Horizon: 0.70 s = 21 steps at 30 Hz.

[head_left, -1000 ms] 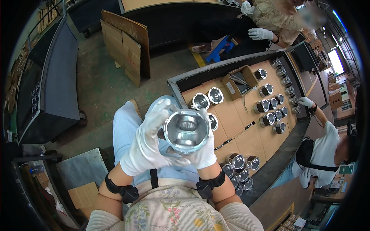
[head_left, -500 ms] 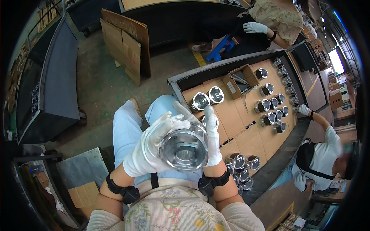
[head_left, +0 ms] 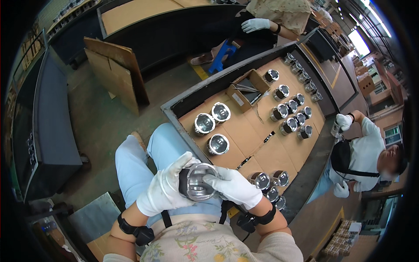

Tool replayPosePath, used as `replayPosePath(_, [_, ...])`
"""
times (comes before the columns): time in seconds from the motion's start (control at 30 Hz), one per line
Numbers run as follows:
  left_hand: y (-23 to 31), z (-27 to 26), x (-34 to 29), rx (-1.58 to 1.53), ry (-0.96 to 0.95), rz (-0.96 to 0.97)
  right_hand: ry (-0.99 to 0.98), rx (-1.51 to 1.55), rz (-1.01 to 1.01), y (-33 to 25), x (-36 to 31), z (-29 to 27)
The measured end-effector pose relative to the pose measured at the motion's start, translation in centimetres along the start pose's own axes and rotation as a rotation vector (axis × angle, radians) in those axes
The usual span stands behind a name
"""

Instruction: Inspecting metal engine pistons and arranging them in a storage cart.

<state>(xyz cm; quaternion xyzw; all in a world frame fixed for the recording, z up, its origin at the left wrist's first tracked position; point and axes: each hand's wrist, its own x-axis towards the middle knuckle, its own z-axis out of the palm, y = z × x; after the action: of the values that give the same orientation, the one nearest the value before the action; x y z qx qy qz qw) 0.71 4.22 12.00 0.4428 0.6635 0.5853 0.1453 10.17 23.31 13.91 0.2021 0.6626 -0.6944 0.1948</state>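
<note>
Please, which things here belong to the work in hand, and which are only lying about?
Seemingly in the work: left hand, right hand, piston between them, similar pistons nearby.

Seemingly lying about: leaning cardboard, grey sheet, open box (unsure).

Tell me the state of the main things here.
Left grip: gloved, holding the metal piston
Right grip: gloved, touching the piston
Metal piston: held in the air
Cardboard box: open, containing items
Black table: lined with cardboard
Table pistons: grouped
Cardboard panel: standing on edge
</note>
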Motion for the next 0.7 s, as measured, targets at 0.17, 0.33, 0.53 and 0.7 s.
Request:
replayPosePath(0.17, [-0.4,1.0,1.7,-0.100,-0.053,-0.024,0.050,0.252,0.226,-2.6,-1.0,-2.3])
replayPosePath(0.33, [-2.1,1.1,1.0,-0.169,-0.057,-0.148,0.461,0.196,0.087,-1.7,0.4,-8.4])
replayPosePath(0.53, [-3.8,0.6,-1.0,-0.243,-0.004,-0.288,0.630,0.224,0.174,4.8,7.5,-15.2])
replayPosePath(0.7, [-4.2,0.2,-1.8,-0.237,0.075,-0.401,0.606,0.219,0.354,7.9,12.4,-16.4])
